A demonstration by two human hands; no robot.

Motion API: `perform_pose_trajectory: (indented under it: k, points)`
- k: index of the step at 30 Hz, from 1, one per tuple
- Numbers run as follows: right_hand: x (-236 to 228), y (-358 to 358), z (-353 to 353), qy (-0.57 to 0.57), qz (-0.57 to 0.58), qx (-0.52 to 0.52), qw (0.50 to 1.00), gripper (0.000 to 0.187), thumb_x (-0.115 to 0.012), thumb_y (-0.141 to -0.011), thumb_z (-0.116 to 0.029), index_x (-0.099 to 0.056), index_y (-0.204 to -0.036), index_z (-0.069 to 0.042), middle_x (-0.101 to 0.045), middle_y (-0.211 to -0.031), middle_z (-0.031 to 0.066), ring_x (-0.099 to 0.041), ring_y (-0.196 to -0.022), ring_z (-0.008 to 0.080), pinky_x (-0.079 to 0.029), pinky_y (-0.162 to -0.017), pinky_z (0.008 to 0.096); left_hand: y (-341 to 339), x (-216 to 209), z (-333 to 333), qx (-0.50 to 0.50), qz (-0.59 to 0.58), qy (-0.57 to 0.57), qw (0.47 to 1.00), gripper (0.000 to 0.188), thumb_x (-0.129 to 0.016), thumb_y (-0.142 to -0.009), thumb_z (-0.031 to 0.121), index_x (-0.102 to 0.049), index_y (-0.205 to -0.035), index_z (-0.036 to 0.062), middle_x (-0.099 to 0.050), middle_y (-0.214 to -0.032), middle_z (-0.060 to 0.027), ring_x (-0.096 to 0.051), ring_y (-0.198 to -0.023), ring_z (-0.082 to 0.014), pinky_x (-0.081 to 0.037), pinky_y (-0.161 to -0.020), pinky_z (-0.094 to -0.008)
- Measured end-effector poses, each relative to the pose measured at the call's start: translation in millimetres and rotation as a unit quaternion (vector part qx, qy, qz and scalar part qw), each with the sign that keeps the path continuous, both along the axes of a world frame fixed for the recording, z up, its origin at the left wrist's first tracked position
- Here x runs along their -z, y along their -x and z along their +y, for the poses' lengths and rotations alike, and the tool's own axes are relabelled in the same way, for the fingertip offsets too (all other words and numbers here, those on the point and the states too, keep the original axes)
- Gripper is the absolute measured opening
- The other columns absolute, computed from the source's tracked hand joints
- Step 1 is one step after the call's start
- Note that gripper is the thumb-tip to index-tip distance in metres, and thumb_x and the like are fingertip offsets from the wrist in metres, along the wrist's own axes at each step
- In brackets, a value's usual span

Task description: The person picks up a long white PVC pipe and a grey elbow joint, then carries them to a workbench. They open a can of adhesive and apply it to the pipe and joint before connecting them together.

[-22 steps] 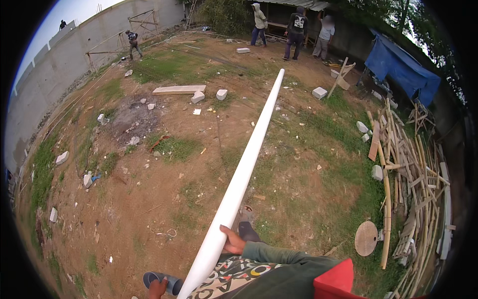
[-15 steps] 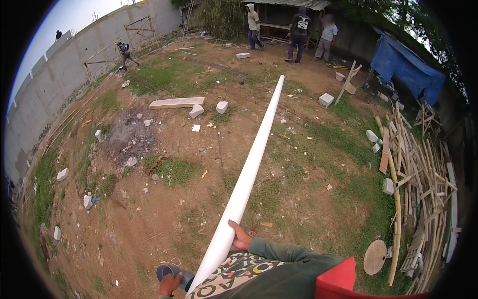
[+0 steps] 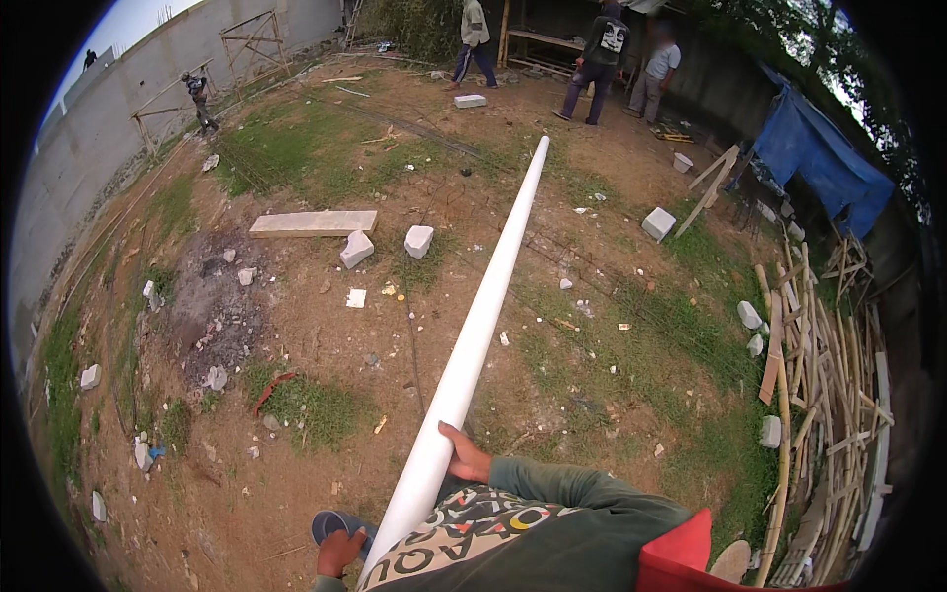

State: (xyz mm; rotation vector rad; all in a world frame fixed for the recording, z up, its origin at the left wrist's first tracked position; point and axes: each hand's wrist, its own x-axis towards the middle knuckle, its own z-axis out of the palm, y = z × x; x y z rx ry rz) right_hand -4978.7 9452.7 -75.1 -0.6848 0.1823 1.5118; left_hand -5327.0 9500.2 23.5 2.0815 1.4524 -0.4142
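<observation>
Your right hand has its grip wrapped partway around the white pipe, thumb along its visible side, the other fingers mostly hidden. From that grip the pipe runs far and to the right, above the ground; its near end passes left of the grip and out of view. Your left hand is left of the pipe, over a dark shoe; you cannot tell how closed that grip is or whether it holds anything.

Against half a second ago, your right grip looks unchanged, while the board and pale blocks appear farther left and nearer. The far co-worker in a pale top has moved left, legs now spread.
</observation>
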Motion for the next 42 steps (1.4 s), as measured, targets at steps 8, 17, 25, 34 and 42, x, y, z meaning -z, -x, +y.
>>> perform_pose_trajectory:
  k: [8, 17, 25, 34, 42]
  points:
    - [-44, -179, 187, 0.022, 0.017, 0.020, 0.999, 0.068, -0.066, -0.094, -0.041, -0.039, -0.143, -0.002, -0.054, -0.135, 0.0185, -0.052, -0.126, 0.0346, -0.038, -0.112, 0.0519, -211, -44, 192, 0.032, 0.010, -0.012, 0.999, 0.064, -0.055, -0.093, 0.054, -0.068, -0.079, -0.0065, -0.066, -0.089, -0.0329, -0.062, -0.091, -0.0493, -0.044, -0.081, -0.0587]
    - [-22, -413, 366, 0.015, 0.008, -0.009, 1.000, 0.069, -0.066, -0.094, -0.042, -0.039, -0.144, -0.002, -0.052, -0.139, 0.0192, -0.051, -0.129, 0.0341, -0.037, -0.114, 0.0506, -457, -37, 363, -0.004, 0.031, 0.047, 0.998, 0.066, -0.051, -0.096, 0.054, -0.067, -0.078, -0.0069, -0.065, -0.086, -0.0336, -0.062, -0.086, -0.0508, -0.046, -0.079, -0.0604]
    - [-53, -660, 525, 0.047, -0.002, 0.013, 0.999, 0.065, -0.069, -0.093, -0.034, -0.042, -0.141, -0.001, -0.056, -0.131, 0.0188, -0.056, -0.121, 0.0347, -0.044, -0.108, 0.0495, -706, -43, 518, -0.032, 0.036, 0.083, 0.995, 0.059, -0.051, -0.096, 0.055, -0.070, -0.089, -0.0003, -0.065, -0.087, -0.0317, -0.060, -0.090, -0.0524, -0.046, -0.079, -0.0602]
    - [-16, -884, 713, 0.011, 0.003, 0.008, 1.000, 0.062, -0.066, -0.095, -0.037, -0.044, -0.140, -0.001, -0.057, -0.132, 0.0181, -0.055, -0.123, 0.0320, -0.042, -0.109, 0.0484, -925, -25, 696, -0.079, -0.022, 0.058, 0.995, 0.063, -0.055, -0.095, 0.052, -0.068, -0.081, -0.0082, -0.064, -0.086, -0.0359, -0.060, -0.087, -0.0540, -0.044, -0.076, -0.0611]
    - [-24, -1114, 936, 0.002, -0.071, 0.047, 0.996, 0.068, -0.066, -0.094, -0.041, -0.039, -0.144, -0.004, -0.053, -0.137, 0.0191, -0.052, -0.127, 0.0326, -0.040, -0.111, 0.0493, -1148, 20, 939, 0.055, -0.074, -0.035, 0.995, 0.066, -0.055, -0.093, 0.056, -0.070, -0.082, -0.0073, -0.066, -0.088, -0.0344, -0.063, -0.088, -0.0519, -0.047, -0.080, -0.0602]
